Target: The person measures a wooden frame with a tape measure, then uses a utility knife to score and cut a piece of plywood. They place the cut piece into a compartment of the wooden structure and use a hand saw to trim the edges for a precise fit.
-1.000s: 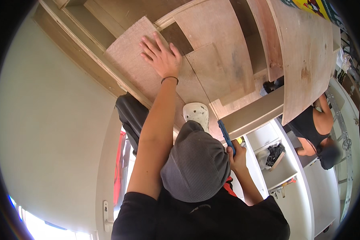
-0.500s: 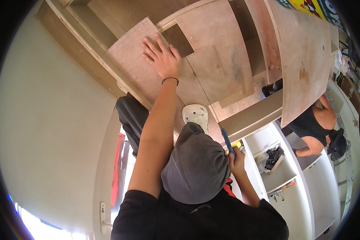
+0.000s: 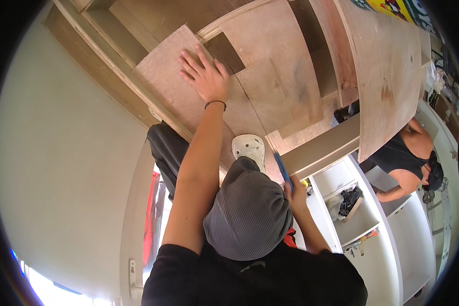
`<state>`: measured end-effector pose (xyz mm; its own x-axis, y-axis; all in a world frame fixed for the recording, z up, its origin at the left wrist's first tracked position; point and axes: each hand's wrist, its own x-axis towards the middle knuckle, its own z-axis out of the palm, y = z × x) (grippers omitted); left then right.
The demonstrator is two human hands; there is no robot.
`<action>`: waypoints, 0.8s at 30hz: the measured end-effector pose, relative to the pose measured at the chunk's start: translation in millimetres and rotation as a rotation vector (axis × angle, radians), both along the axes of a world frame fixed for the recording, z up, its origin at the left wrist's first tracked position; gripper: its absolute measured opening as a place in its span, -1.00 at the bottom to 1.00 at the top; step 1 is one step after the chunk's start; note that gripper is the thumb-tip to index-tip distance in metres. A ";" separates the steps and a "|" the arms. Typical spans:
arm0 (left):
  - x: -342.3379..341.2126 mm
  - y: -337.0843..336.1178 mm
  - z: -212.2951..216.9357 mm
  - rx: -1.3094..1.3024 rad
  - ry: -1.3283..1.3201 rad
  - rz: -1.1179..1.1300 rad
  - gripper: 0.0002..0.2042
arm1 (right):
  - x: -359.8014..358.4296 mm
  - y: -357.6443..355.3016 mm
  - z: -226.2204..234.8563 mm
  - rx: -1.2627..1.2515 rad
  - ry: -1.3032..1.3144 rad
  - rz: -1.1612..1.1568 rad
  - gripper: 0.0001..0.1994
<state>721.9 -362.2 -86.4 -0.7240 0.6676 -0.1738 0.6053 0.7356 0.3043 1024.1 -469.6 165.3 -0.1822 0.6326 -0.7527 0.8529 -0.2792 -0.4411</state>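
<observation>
My left hand (image 3: 209, 81) lies flat, fingers spread, on a pale plywood board (image 3: 171, 56) at upper left. Lower right of it, my right hand (image 3: 298, 194) is closed round the grip end of a blue handsaw (image 3: 280, 165), which shows almost edge-on. A thin dark line runs from the saw up across the plywood; I cannot tell how much of it is blade and how much is cut. A white clog with holes (image 3: 249, 146) rests on the board, left of the saw. A grey knit cap (image 3: 247, 214) hides part of the board's near end.
More plywood sheets (image 3: 270, 35) lie over the open wooden frame (image 3: 321, 148), with gaps between them. A large panel (image 3: 385, 76) stands to the right. White shelving (image 3: 364, 224) holds bags and tools. Another person (image 3: 405, 158) works beside a ladder (image 3: 443, 219). A black bag (image 3: 163, 148) is at left.
My right hand has pushed the handsaw forward, up and slightly left along the line. My left hand stays pressed on the board. The other person's head has shifted slightly.
</observation>
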 end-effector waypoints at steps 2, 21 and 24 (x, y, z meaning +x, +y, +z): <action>0.6 -0.8 0.5 0.014 0.033 -0.003 -0.32 | 11.0 -0.4 41.7 -0.040 -0.015 0.027 -0.76; 1.6 -1.0 1.9 0.015 0.000 0.001 -0.33 | -8.3 20.8 23.5 0.026 0.038 0.073 -0.75; 2.7 -1.5 1.3 0.000 0.042 -0.015 -0.33 | -78.1 63.1 -78.9 -0.023 -0.043 0.106 -0.63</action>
<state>724.6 -363.7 -85.1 -0.7207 0.6782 -0.1434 0.6283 0.7265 0.2784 946.0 -406.5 86.4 -0.2148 0.5938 -0.7754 0.8962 -0.1957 -0.3981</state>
